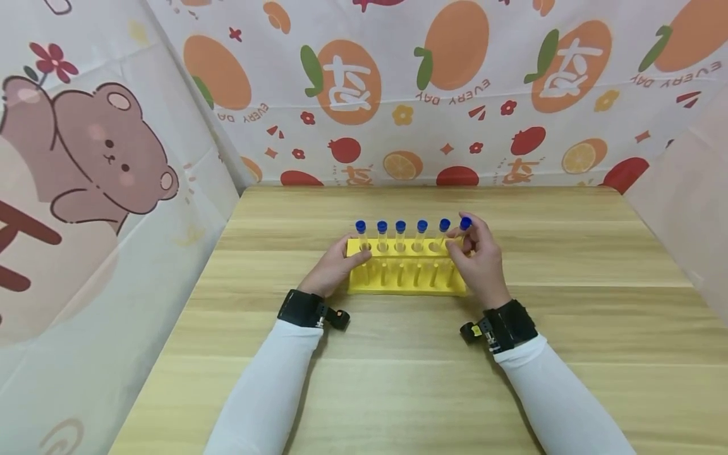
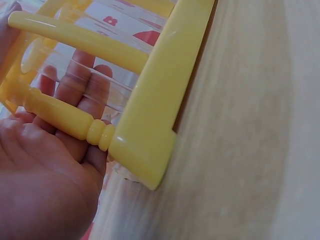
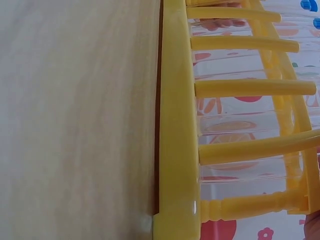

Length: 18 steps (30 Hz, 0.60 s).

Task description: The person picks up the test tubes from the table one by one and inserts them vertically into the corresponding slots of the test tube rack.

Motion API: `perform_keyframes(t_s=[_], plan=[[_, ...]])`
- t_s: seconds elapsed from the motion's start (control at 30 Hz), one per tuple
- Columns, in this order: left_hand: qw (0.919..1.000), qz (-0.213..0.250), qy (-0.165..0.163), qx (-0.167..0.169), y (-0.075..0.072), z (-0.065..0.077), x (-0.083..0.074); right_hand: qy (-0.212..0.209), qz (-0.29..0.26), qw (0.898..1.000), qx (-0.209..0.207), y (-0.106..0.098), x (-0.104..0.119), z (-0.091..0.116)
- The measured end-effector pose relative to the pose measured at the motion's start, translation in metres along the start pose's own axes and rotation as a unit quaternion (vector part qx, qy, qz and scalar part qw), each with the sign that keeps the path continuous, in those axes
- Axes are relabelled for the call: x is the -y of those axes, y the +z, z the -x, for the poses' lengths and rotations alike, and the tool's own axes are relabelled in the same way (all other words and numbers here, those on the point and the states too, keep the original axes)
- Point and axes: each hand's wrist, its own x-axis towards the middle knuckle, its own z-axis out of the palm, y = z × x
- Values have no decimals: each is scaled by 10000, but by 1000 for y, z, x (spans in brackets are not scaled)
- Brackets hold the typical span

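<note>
A yellow test tube rack [image 1: 406, 291] stands on the table and holds several clear test tubes with blue caps [image 1: 400, 225] in a row. My left hand [image 1: 335, 268] grips the rack's left end, thumb over the top plate. In the left wrist view, its fingers [image 2: 75, 82] show behind the end post [image 2: 65, 115]. At the right end, my right hand [image 1: 482, 262] has thumb and fingers around the rightmost test tube [image 1: 465, 224], just below its cap. That tube leans slightly right. In the right wrist view, only a bit of a finger [image 3: 313, 228] shows beside the rack's top plate.
The wooden table [image 1: 392, 385] extends around the rack on every side. Behind it hangs a fruit-printed cloth [image 1: 398, 126], and a bear-printed cloth [image 1: 108, 151] hangs at the left. Each wrist wears a black strap with a small camera [image 1: 339, 319].
</note>
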Motion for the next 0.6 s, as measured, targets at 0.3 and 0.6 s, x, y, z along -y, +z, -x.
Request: perform_keyframes(t_s=[0.3, 0.6], plan=[[9999, -96, 6, -128, -2, -3, 1, 83, -94, 9999, 85, 0, -3, -3], [9942, -452, 653, -729, -26, 1, -13, 667, -1093, 9913, 294, -15, -9, -9]])
